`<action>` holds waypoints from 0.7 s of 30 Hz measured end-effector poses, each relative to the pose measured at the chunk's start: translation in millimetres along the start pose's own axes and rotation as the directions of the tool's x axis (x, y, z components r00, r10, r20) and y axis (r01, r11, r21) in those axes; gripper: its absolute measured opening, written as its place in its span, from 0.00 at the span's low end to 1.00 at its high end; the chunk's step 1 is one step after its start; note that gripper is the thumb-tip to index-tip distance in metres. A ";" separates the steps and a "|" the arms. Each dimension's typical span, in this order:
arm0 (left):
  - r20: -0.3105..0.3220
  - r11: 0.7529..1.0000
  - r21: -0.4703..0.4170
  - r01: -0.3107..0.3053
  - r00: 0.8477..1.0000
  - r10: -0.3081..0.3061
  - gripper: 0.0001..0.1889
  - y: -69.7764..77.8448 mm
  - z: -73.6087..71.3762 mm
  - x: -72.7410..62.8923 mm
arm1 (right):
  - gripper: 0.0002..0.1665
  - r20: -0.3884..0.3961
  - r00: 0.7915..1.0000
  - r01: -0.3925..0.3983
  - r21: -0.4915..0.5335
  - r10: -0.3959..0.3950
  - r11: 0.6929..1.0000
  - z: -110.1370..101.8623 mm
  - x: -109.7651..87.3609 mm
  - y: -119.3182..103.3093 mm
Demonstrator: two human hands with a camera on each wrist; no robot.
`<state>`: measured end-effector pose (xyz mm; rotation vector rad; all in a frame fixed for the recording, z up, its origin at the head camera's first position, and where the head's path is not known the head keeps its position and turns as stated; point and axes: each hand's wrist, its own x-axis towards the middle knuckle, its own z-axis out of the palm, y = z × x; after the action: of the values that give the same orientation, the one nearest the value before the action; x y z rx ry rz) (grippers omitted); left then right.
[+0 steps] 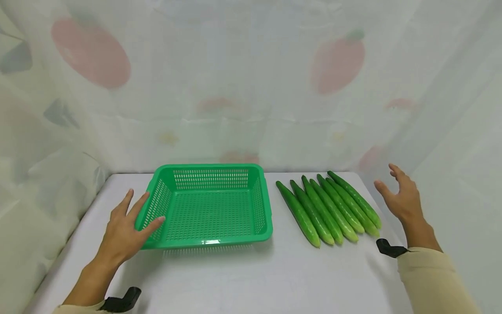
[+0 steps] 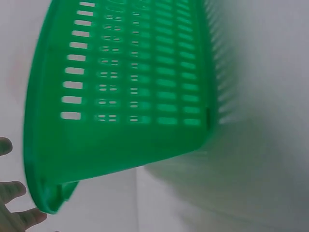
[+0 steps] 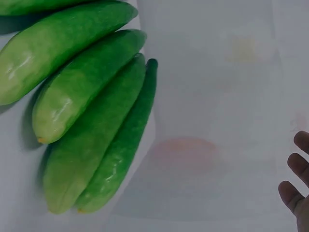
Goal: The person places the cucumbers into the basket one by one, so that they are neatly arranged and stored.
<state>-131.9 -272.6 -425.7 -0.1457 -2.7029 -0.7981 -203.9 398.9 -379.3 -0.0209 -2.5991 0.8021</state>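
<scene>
A green plastic basket with slotted walls stands on the white table, with nothing inside it. My left hand is spread over the basket's left end, fingers and thumb extended near the rim; the left wrist view shows fingertips beside the rim corner of the basket. To the basket's right, several green cucumbers lie side by side, slanting. My right hand hovers right of the cucumbers, thumb and fingers apart, holding nothing.
White sheeting with faded fruit prints hangs behind the table and along both sides. The white tabletop extends in front of the basket and cucumbers. A black wrist mount sits on the left forearm, another on the right.
</scene>
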 end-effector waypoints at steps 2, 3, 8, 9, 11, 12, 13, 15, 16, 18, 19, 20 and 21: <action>0.009 1.000 -0.010 0.009 1.000 -0.009 0.42 -2.6 3.7 -1.9 | 0.42 0.008 1.000 -0.015 0.003 0.015 1.000 2.4 -1.6 3.6; 0.013 1.000 -0.015 0.014 1.000 -0.013 0.42 -3.7 5.2 -2.7 | 0.41 0.012 1.000 -0.021 0.005 0.021 1.000 3.5 -2.4 5.3; 0.030 0.999 -0.043 0.022 0.999 -0.021 0.41 -8.0 12.6 -6.1 | 0.41 0.024 0.998 -0.051 0.020 0.050 0.999 7.6 -7.0 11.8; 0.029 0.999 -0.046 0.020 0.999 -0.019 0.41 -8.7 13.8 -6.4 | 0.40 0.027 0.998 -0.057 0.021 0.057 0.998 8.4 -8.1 13.2; 0.025 0.999 -0.052 0.016 1.000 -0.015 0.40 -10.2 16.3 -6.9 | 0.40 0.029 0.997 -0.071 0.023 0.070 0.997 10.3 -9.7 16.5; 0.021 0.998 -0.055 0.014 1.000 -0.013 0.40 -11.1 17.3 -7.2 | 0.40 0.031 0.996 -0.079 0.024 0.079 0.997 11.3 -10.4 18.2; 0.018 0.998 -0.059 0.012 1.000 -0.011 0.39 -12.0 18.2 -7.5 | 0.39 0.034 0.996 -0.089 0.028 0.088 0.996 12.4 -11.2 20.0; 0.017 0.998 -0.066 0.006 1.000 -0.005 0.39 -14.4 20.4 -8.3 | 0.39 0.042 0.993 -0.110 0.041 0.108 0.993 14.5 -12.6 24.1; 0.018 0.997 -0.071 0.005 1.000 -0.004 0.39 -15.8 21.5 -8.7 | 0.39 0.046 0.992 -0.122 0.049 0.119 0.991 15.8 -13.2 26.4; 0.023 0.997 -0.080 0.005 1.000 -0.003 0.39 -18.6 23.9 -10.0 | 0.40 0.058 0.987 -0.153 0.066 0.149 0.986 19.0 -14.5 32.2; 0.028 0.996 -0.084 0.007 1.000 -0.005 0.39 -19.5 24.6 -10.4 | 0.40 0.066 0.983 -0.174 0.076 0.169 0.982 21.9 -13.8 39.6; 0.032 0.996 -0.089 0.007 0.999 -0.004 0.39 -20.3 25.5 -10.8 | 0.40 0.062 0.982 -0.183 0.075 0.179 0.980 28.8 -11.5 57.6; 0.035 0.995 -0.096 0.008 0.999 -0.005 0.39 -21.1 26.3 -11.3 | 0.40 0.063 0.979 -0.196 0.078 0.191 0.978 35.7 -9.3 75.6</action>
<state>-132.3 -276.1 -461.0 -0.1745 -2.6998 -0.9362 -217.6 441.5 -450.4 -0.2344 -2.6421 0.9924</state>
